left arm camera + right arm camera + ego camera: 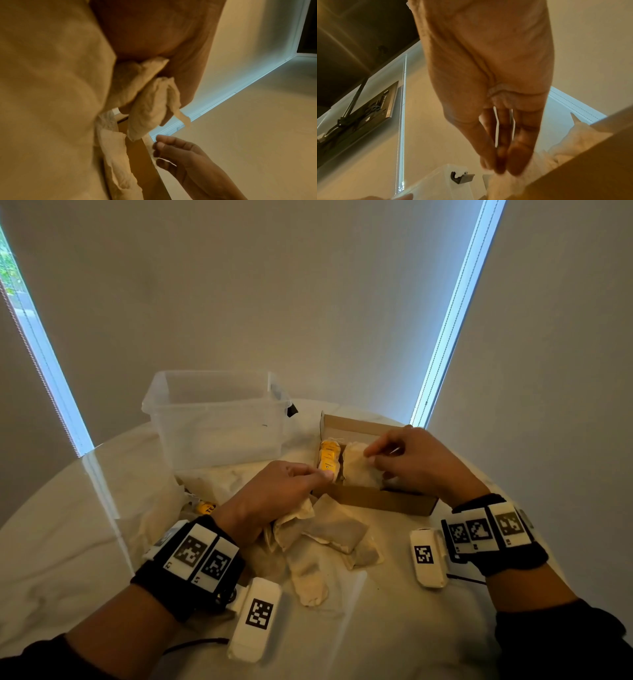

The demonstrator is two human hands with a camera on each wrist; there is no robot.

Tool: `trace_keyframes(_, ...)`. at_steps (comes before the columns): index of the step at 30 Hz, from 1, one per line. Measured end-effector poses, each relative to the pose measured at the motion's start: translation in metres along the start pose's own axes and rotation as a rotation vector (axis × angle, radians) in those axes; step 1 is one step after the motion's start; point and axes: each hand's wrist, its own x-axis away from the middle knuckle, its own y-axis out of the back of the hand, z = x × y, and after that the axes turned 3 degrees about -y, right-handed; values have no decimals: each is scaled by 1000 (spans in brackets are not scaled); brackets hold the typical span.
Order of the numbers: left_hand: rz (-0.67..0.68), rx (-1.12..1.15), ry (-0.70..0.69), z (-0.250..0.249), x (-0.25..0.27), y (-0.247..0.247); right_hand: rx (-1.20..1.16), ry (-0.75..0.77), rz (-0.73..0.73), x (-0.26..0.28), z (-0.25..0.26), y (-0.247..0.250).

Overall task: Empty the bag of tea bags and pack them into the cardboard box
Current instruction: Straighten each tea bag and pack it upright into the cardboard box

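The brown cardboard box (373,497) lies open on the table at right of centre. Inside it are tea bags with yellow tags (329,457) and white tea bags (359,470). My left hand (322,474) is at the box's near left corner and grips a bunch of crumpled tea bags (150,102) under its palm. My right hand (371,455) is over the box, its fingertips (513,159) brought together on a white tea bag (565,146). Loose tea bags (329,537) are heaped in front of the box. A limp pale bag (161,508) lies at the left.
A clear plastic tub (212,419) stands behind the pale bag, with a grey latch (462,177) on its side. Two white marker blocks (255,618) (428,556) lie near my wrists. The round white table (51,559) ends close behind the box and tub.
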Motion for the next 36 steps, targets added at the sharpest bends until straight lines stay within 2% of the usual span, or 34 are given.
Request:
trace_keyframes(2,9,-9,6,0,1,-1,112,-12,176,-2,2,-4)
trace_keyframes(3,12,-19,10,0,1,-2,168,-29,213,-4,3,-5)
trace_keyframes(8,13,-58,22,-1,2,-1,353,-113,302,-14,6,-9)
trace_keyframes(11,6,-59,26,-1,3,-1,336,-47,239,-9,12,-7)
trace_keyframes(14,-51,-17,13,-1,1,-1,204,128,159,4,19,-2)
trace_keyframes(17,-169,42,17,-3,0,-1,219,176,342,20,32,-3)
trace_keyframes(20,-237,68,77,-8,0,0,344,179,530,26,39,-14)
trace_keyframes(25,-290,77,126,-8,-3,-1,395,308,494,22,38,-24)
trace_keyframes(28,-321,125,135,-6,-6,0,495,406,543,22,41,-30)
trace_keyframes(31,-325,156,152,-4,-8,0,564,390,552,23,45,-36)
trace_keyframes(34,-320,156,133,-4,-6,0,395,288,545,21,41,-36)
trace_keyframes(36,-309,125,122,-7,-3,-1,409,290,534,23,41,-33)
